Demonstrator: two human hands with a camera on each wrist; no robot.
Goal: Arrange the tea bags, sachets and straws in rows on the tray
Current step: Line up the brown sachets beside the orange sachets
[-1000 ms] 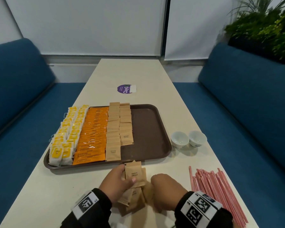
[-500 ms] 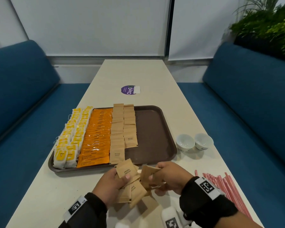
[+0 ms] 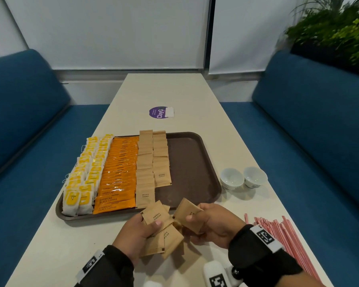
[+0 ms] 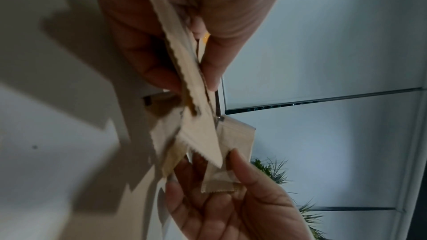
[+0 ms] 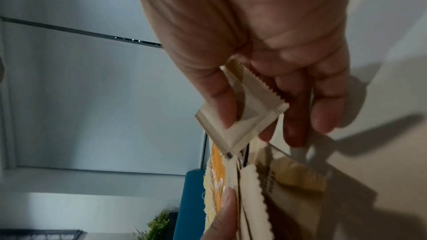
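1. Head view. Tray [image 3: 195, 162] sits mid-frame on the table [image 3: 174, 90]. On it, L to R: 2 rows of yellow tea bags [image 3: 85, 175], 1 row of orange coffee sachets [image 3: 118, 172], 2 rows of brown sugar sachets [image 3: 151, 162]. The 2nd sugar row stops short of the tray's near edge, and the right part of the tray is bare.
2. Judged progress: tea & coffee rows look done, sugar partly done, straws not begun. Red straws [image 3: 282, 241] lie in a loose pile at lower right, off the tray; too many to count.
3. Left hand [image 3: 137, 233], bottom centre, has thumb & fingers curled round a fanned bunch of sugar sachets [image 3: 162, 226], approx 5–6, exact no. unclear. Right hand [image 3: 214, 222] pinches a single sachet [image 3: 187, 212] beside the bunch, just short of the tray.
4. Also 2 white cups [image 3: 244, 179] right of the tray and 1 purple sticker [image 3: 159, 112] beyond it.
5. Left wrist view. Blurred. Bunch clamped thumb vs fingers at top of frame; right hand's thumb [image 4: 242, 167] presses its sachet at lower centre.
6. Right wrist view. Thumb [image 5: 219, 98] & fingers pinch the one sachet, mid-frame; the bunch's serrated edges show at lower centre.
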